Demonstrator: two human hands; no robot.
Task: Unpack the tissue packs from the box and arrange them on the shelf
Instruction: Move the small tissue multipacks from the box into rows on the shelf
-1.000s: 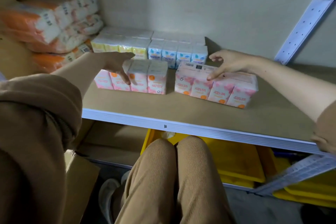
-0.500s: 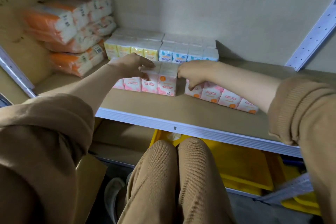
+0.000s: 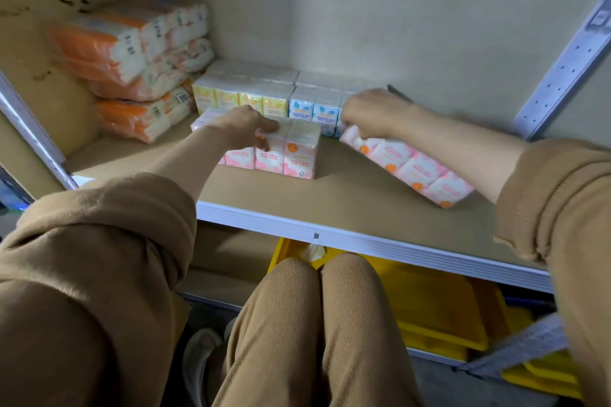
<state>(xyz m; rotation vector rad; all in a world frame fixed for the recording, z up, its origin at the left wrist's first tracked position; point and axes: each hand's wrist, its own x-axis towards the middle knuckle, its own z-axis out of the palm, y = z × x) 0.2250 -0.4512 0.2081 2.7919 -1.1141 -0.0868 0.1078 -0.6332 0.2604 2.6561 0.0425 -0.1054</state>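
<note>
Mid-frame on the shelf (image 3: 347,201), the left hand (image 3: 246,125) is curling its fingers over the upright pink pack (image 3: 287,155) reading "ROSE SCENTED MINI TISSUE"; the right hand (image 3: 373,112) is gripping the skewed pink pack (image 3: 416,172) at centre right. Arranging is happening; next, that pack probably needs squaring alongside the first.

pink pack (image 3: 299,158) "ROSE SCENTED MINI TISSUE", blue pack (image 3: 302,108) "FRAGRANCE FREE"

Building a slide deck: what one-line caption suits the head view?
Left hand grips the squared pink pack and right hand the skewed pink pack on the shelf.
</note>
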